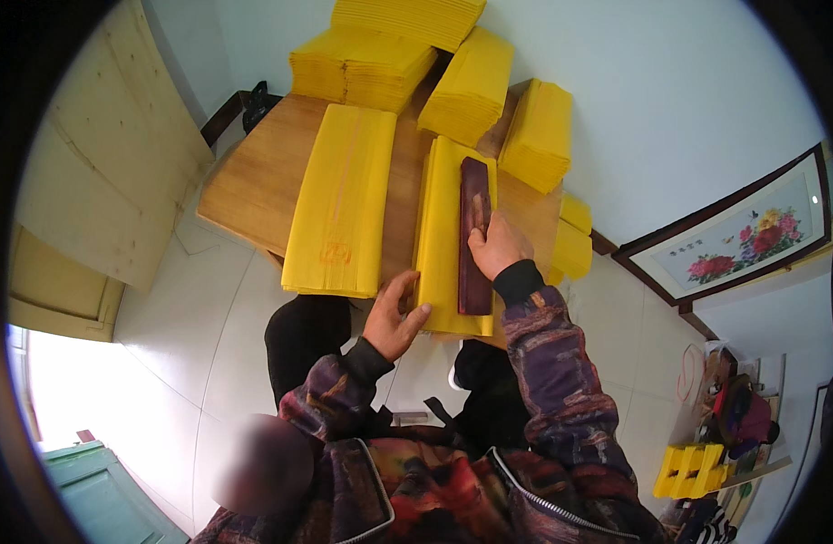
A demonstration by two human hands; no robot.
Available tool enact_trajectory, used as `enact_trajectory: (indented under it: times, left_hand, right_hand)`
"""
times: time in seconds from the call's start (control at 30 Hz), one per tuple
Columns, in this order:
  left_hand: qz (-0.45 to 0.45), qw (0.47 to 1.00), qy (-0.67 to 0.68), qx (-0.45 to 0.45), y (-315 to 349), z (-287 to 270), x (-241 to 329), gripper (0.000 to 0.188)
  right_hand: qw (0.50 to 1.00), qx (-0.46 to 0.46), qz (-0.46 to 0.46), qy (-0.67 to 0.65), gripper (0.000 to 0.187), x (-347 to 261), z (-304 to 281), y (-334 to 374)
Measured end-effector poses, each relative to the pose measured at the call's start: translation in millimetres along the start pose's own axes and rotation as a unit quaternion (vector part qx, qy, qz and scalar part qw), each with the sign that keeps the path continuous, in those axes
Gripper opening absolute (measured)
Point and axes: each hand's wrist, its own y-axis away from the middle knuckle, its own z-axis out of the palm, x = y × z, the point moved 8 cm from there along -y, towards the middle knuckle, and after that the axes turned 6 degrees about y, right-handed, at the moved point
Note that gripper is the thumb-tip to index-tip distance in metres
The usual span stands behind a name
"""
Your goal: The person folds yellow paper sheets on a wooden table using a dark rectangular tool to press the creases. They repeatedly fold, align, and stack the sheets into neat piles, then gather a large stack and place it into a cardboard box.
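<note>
My right hand (502, 247) is closed over a long dark red wooden bar (473, 195), pressed along the right side of a yellow paper stack (442, 227). The stack lies lengthwise on the wooden table and reaches its near edge. At the stack's lower left corner is my left hand (394, 319), fingers and thumb apart, fingertips touching the paper's edge. Left of it lies a second, thicker yellow paper stack (336, 199), with a faint reddish mark near its lower end.
Further yellow paper bundles (362, 65) crowd the far side of the wooden table (253, 181). More yellow paper (572, 249) sits low past the right edge. A framed flower picture (734, 236) leans at the right wall. Plywood (108, 136) stands at left.
</note>
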Motion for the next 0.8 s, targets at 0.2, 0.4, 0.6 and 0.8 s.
enact_trajectory:
  times: [0.2,0.4,0.6,0.8]
  left_hand:
    - [0.007,0.998,0.038,0.04,-7,0,6,0.045]
    - [0.021,0.99,-0.099,0.101,-17,-2,36,0.034]
    - [-0.077,0.986,-0.121,0.084,-44,0,21,0.029]
    - [-0.09,0.989,-0.083,0.084,-55,-3,7,0.032]
  right_hand:
    - [0.999,-0.011,0.036,0.03,0.032,-4,11,6]
    - [0.997,-0.033,0.069,0.014,0.035,4,11,10]
    - [0.988,0.059,0.032,-0.136,0.034,29,-1,7]
    - [0.836,0.144,-0.018,-0.529,0.033,117,-31,27]
